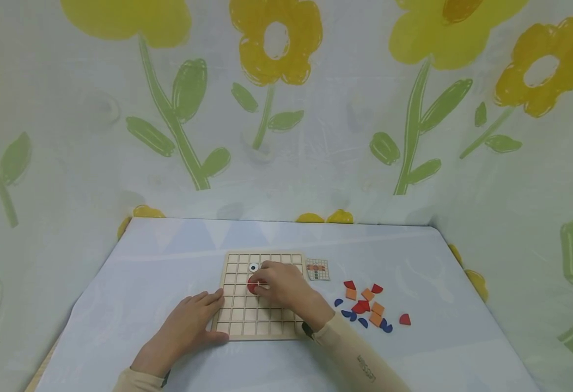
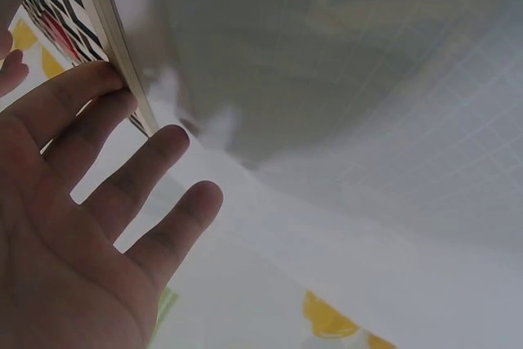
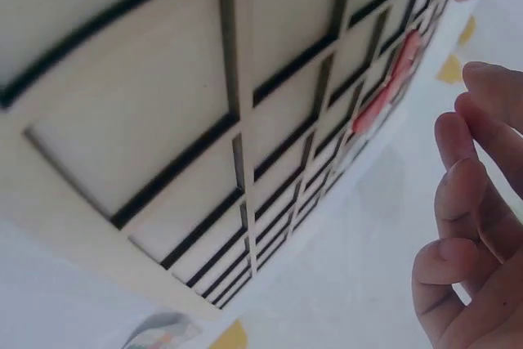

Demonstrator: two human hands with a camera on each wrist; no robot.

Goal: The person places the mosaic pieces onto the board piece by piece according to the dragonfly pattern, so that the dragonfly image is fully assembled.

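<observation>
A light wooden grid board [image 1: 235, 316] lies on the table, with an eye piece [image 1: 253, 267] and red pieces [image 1: 251, 285] in its squares. My left hand [image 1: 188, 324] rests at the board's left edge, its fingers extended; in the left wrist view the fingertips of this hand [image 2: 106, 177] touch the rim. Over the red pieces is my right hand [image 1: 284, 286], thumb and index finger bent towards them. The right wrist view shows this hand [image 3: 482, 202] with bent fingers beside the red pieces [image 3: 388, 83] and nothing visible between thumb and fingers.
A small pattern card [image 1: 318, 269] lies against the board's right side. Farther right, loose red pieces [image 1: 404, 319], orange squares [image 1: 377, 308] and blue half-round pieces [image 1: 363, 323] are scattered on the pale tablecloth [image 1: 443, 348]. A flower-printed curtain [image 1: 335, 163] surrounds the table.
</observation>
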